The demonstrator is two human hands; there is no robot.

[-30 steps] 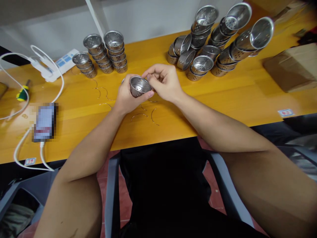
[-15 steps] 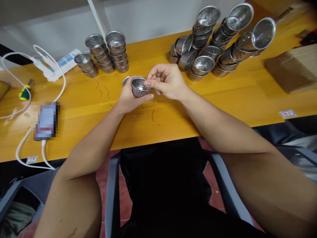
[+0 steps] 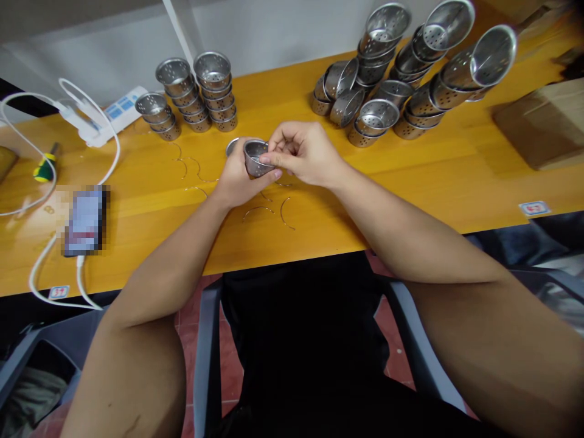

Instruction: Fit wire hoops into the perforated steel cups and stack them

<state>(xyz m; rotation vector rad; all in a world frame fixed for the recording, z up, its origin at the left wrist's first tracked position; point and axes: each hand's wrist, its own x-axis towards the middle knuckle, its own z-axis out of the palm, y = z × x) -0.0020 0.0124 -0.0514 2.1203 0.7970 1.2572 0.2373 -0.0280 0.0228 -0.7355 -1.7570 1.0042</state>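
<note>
A small perforated metal cup (image 3: 255, 159) is gripped by my left hand (image 3: 238, 176), its mouth tilted up and toward the right. Behind that hand the rim of another metal cup (image 3: 232, 146) peeks out, mostly hidden. My right hand (image 3: 298, 152) is at the held cup's right rim, thumb and fingers pinched together; what lies between the fingertips is too small to make out. Several thin curved wires (image 3: 286, 214) lie scattered on the table beneath and around my hands.
Stacked perforated cups (image 3: 214, 91) stand at the back left. More leaning stacks (image 3: 424, 100) rise at the back right, beside a cardboard box (image 3: 547, 128). On the left are a power strip (image 3: 116, 115) with white cables, a phone (image 3: 84, 222) and a green-yellow screwdriver (image 3: 45, 168).
My right thumb and fingertips have moved slightly down and left at the cup's rim. The held cup has shifted a little. The view has tilted slightly.
</note>
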